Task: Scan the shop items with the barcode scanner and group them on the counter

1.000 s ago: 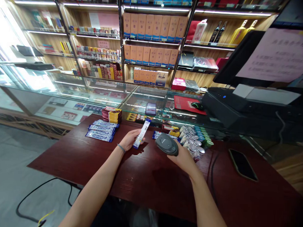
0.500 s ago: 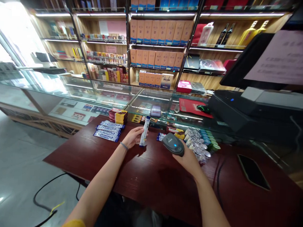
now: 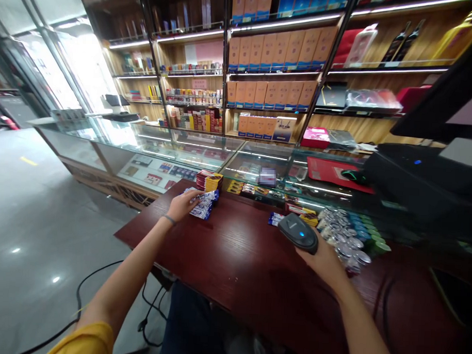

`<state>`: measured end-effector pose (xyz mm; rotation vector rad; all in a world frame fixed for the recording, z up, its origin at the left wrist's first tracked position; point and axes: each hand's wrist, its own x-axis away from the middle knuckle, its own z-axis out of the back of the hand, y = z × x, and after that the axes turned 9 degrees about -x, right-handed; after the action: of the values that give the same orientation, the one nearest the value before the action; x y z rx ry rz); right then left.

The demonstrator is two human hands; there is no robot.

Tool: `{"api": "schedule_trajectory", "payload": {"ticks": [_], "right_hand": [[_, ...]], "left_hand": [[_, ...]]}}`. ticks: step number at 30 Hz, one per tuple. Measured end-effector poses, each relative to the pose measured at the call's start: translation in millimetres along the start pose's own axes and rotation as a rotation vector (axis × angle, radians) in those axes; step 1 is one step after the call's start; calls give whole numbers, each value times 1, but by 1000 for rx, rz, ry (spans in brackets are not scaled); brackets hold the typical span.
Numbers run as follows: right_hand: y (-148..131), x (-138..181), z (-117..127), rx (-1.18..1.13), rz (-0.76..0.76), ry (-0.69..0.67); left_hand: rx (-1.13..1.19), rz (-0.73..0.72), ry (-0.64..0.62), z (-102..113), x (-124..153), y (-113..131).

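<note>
My left hand is over the blue-and-white snack packets at the left of the dark red table. Its fingers are pinched on one slim wrapped packet, which lies across the top of the pile. In my right hand is a black barcode scanner with a lit blue light, held above the table. A stack of red-and-yellow boxes stands just behind the pile. Near the scanner's head lies another small blue-and-white packet.
Rows of silver-lidded containers and green-lidded ones stand right of the scanner. A glass counter runs behind the table. A black monitor and a phone are at the right. Cables lie on the floor.
My left hand has moved left with the packet, from the table's middle to the pile, and the packet now lies flatter. The view has turned left; my right hand still holds the scanner.
</note>
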<state>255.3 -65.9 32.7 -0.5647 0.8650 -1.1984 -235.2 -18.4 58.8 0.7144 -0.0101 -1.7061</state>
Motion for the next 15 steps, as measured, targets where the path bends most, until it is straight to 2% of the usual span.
{"api": "schedule_trajectory", "payload": {"ticks": [3,6,15], "right_hand": [[3,-1,-2,23,0,3],[4,-2,-3,31,-2,-7],[8,-4,-4,8,-26,-13]], "left_hand": [[-144,-77,-87,10,8,-25],[-166,-127,-153,11,11,-39],[-146,-124,-214,2,7,-49]]}}
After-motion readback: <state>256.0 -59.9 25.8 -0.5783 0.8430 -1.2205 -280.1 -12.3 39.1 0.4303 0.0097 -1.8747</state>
